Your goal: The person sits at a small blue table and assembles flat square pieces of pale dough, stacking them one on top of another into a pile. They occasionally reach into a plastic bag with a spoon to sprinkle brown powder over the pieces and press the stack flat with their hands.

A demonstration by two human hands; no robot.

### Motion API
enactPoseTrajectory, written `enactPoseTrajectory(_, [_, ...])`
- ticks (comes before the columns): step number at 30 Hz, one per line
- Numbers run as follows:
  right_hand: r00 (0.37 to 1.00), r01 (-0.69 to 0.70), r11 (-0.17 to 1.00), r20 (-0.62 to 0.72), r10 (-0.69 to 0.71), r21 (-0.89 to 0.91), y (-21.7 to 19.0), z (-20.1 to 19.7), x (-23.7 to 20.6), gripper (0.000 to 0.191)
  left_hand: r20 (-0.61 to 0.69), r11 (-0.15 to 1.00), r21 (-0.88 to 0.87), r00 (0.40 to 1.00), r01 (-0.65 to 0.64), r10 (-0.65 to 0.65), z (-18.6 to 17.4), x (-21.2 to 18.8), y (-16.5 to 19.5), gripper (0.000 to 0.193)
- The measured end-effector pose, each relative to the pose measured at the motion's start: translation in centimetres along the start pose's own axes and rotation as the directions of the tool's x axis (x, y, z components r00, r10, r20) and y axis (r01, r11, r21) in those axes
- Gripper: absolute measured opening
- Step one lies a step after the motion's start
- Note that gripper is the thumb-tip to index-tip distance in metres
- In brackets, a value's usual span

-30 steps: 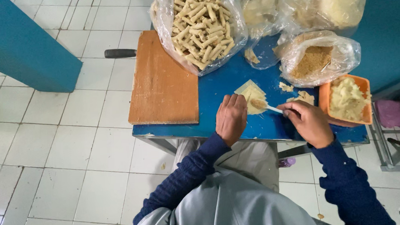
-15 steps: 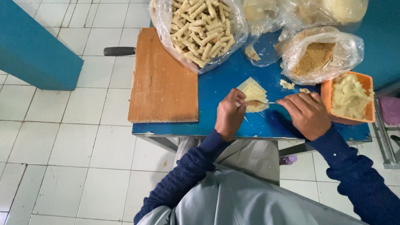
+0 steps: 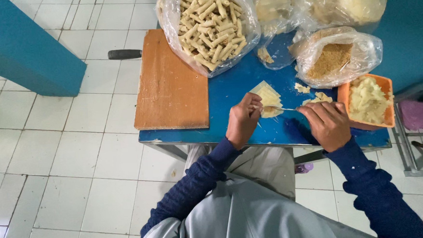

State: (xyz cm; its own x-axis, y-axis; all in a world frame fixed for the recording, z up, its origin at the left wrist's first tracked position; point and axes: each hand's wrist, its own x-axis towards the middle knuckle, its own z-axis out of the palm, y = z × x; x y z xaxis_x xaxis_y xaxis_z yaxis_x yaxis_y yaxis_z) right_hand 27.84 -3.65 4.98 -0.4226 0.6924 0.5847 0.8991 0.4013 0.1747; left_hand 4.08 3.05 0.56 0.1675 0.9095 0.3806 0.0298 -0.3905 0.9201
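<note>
Pinching the thin pale wrapper [image 3: 268, 97] near the blue surface's [image 3: 229, 91] front edge, the left hand [image 3: 243, 119] is closed on its corner while the right hand [image 3: 328, 123] grips a metal spoon [image 3: 281, 108], tip on the sheet. Best kept steady: small dab, wrapper held flat. Soft mash fills the orange tub [image 3: 369, 101]; crumbs [image 3: 331, 59] and ridged rolls [image 3: 210, 25] sit bagged beside a worn wooden board [image 3: 171, 85].
</note>
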Motion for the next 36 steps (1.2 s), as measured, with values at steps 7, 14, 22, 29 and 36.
enactPoseTrajectory(7, [0.982,-0.179,0.984,-0.057,0.179,0.004,2.9,-0.8,-1.7,0.012,0.026,0.984,0.139,0.994,-0.108,0.105,-0.1,0.2,0.5,0.029])
enactPoseTrajectory(14, [0.929,-0.361,0.916,-0.148,0.338,-0.175,7.5,0.6,0.0,0.015,0.028,0.969,0.208,0.991,-0.132,0.129,-0.1,0.3,1.3,0.035])
enactPoseTrajectory(22, [0.938,-0.348,0.882,0.106,0.331,0.317,-2.4,2.0,2.4,0.014,0.033,0.966,0.210,0.988,-0.152,0.149,-0.4,0.1,1.7,0.035])
enactPoseTrajectory(29, [0.906,-0.423,0.856,0.138,0.400,0.299,-4.1,2.7,2.7,0.012,0.014,0.974,0.200,0.994,-0.105,0.104,-0.4,-0.2,1.3,0.035])
enactPoseTrajectory(36, [0.859,-0.503,0.740,0.164,0.485,0.448,-4.6,3.1,2.5,0.006,-0.051,0.951,0.240,0.975,-0.197,0.215,-0.4,-0.7,1.3,0.036])
